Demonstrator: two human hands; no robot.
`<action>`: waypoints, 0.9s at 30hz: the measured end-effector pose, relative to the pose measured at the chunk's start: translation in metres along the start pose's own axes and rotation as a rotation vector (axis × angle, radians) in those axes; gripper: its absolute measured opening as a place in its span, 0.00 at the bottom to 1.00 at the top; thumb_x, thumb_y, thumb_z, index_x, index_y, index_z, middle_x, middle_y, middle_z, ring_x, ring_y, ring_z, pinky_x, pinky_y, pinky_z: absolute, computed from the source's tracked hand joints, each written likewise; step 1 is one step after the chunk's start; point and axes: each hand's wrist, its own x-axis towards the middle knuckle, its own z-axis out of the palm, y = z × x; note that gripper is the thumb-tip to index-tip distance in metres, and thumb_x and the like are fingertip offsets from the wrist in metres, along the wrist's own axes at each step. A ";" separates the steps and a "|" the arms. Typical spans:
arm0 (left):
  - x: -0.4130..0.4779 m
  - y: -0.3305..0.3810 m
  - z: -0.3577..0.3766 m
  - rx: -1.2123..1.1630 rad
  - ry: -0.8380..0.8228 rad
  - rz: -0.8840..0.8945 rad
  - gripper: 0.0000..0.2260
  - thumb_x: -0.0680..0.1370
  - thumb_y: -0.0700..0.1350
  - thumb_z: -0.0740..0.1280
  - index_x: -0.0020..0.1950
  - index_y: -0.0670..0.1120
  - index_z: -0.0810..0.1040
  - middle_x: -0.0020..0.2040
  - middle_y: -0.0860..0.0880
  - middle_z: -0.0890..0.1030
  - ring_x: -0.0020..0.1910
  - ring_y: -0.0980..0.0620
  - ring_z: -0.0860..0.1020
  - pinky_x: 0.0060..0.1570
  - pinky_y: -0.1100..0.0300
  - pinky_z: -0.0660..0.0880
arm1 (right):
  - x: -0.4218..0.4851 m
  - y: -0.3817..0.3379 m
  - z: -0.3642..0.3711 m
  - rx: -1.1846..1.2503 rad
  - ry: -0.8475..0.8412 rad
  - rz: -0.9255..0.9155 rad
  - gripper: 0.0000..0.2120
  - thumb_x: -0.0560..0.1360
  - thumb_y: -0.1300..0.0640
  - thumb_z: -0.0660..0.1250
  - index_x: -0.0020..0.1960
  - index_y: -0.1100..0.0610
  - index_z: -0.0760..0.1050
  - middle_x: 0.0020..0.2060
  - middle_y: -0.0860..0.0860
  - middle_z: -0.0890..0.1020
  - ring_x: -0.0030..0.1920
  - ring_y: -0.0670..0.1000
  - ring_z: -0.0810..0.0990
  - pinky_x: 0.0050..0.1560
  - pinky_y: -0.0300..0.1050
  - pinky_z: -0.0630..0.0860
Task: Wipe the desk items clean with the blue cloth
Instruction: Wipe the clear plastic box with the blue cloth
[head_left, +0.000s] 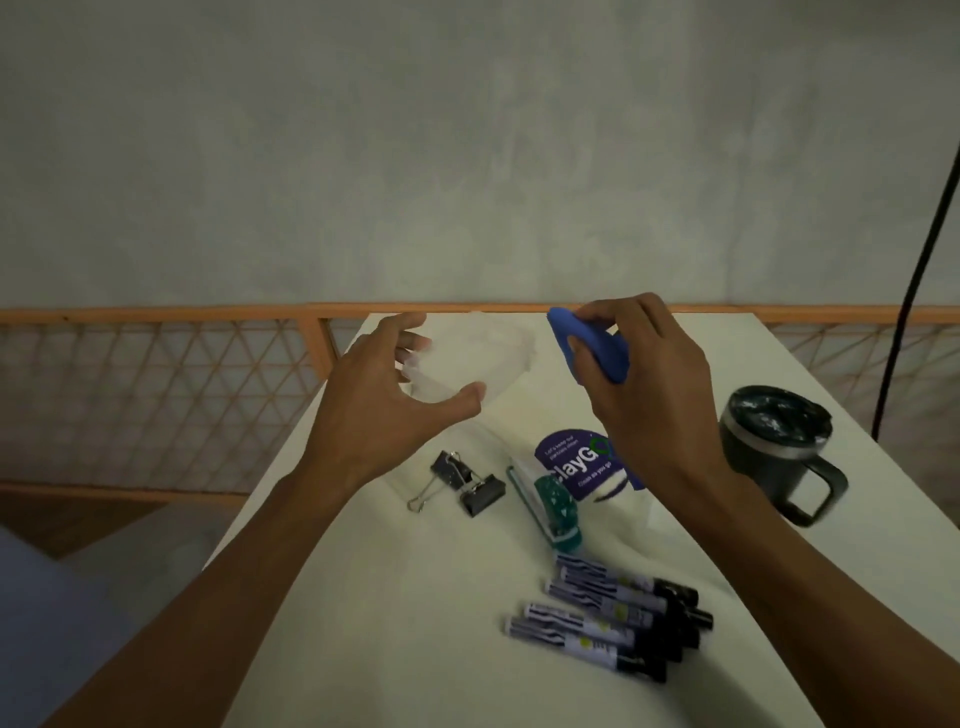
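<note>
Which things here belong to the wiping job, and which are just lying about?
Job: blue cloth in the right hand; left hand by the clear container; binder clips, markers, teal bottle, black mug.
Lying about: black cable, orange railing.

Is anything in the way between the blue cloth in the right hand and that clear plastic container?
Nothing visible. The right hand grips the blue cloth right of the clear container, with only bare table between them. The open left hand is at the container's left side, not in the gap.
</note>
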 end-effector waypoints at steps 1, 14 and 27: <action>-0.009 0.001 -0.002 -0.029 0.002 -0.022 0.38 0.68 0.66 0.81 0.74 0.57 0.74 0.60 0.62 0.81 0.58 0.62 0.79 0.56 0.62 0.80 | -0.008 -0.004 -0.006 0.007 0.005 0.006 0.15 0.82 0.46 0.68 0.62 0.56 0.80 0.55 0.50 0.82 0.46 0.43 0.75 0.47 0.37 0.73; -0.072 -0.003 0.019 -0.512 -0.107 -0.245 0.33 0.66 0.68 0.77 0.67 0.53 0.84 0.57 0.53 0.88 0.58 0.54 0.85 0.65 0.50 0.81 | -0.081 -0.019 -0.019 -0.010 0.020 -0.111 0.20 0.80 0.56 0.76 0.70 0.57 0.80 0.57 0.53 0.79 0.51 0.47 0.76 0.49 0.38 0.75; -0.052 -0.015 0.077 -0.670 -0.237 -0.182 0.27 0.71 0.63 0.70 0.68 0.55 0.81 0.63 0.52 0.86 0.64 0.47 0.83 0.60 0.54 0.82 | -0.074 0.006 -0.015 0.055 -0.049 -0.183 0.20 0.84 0.54 0.69 0.75 0.56 0.77 0.62 0.55 0.75 0.58 0.52 0.77 0.53 0.44 0.81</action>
